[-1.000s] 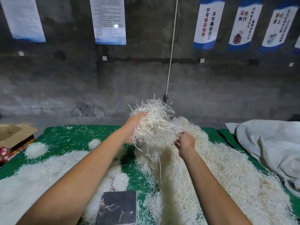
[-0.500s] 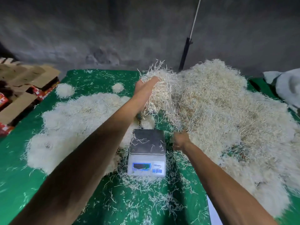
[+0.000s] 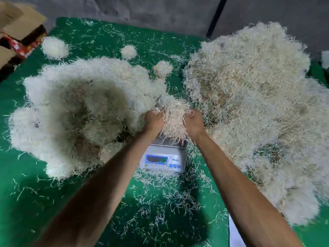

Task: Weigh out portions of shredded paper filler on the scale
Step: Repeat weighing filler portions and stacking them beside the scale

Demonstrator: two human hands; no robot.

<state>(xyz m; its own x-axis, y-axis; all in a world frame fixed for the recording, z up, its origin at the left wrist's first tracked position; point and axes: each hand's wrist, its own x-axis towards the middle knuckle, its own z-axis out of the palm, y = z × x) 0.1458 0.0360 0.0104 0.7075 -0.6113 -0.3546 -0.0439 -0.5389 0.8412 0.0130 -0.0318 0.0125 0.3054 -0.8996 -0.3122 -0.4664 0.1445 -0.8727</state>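
Both hands, left hand [image 3: 154, 120] and right hand [image 3: 193, 122], clutch a paper clump [image 3: 173, 116] above the scale [image 3: 162, 157].

A green-covered desk [image 3: 21, 175] carries a scale [image 3: 162, 157] at centre, a white shredded-paper heap [image 3: 80, 113] left, a larger tan pile [image 3: 258, 104] right, small clumps [image 3: 54, 47] far, and loose strands [image 3: 160, 211] near.

A green cloth [image 3: 74, 207] covers the bench, and beyond its far edge stands a rough grey concrete wall [image 3: 160, 9]. A dark pole [image 3: 214, 18] leans at a slant against that wall near the far right corner. Off the far left corner sit open cardboard boxes [image 3: 16, 20] with red printed packaging beneath, and something pale [image 3: 325, 59] shows at the right edge.
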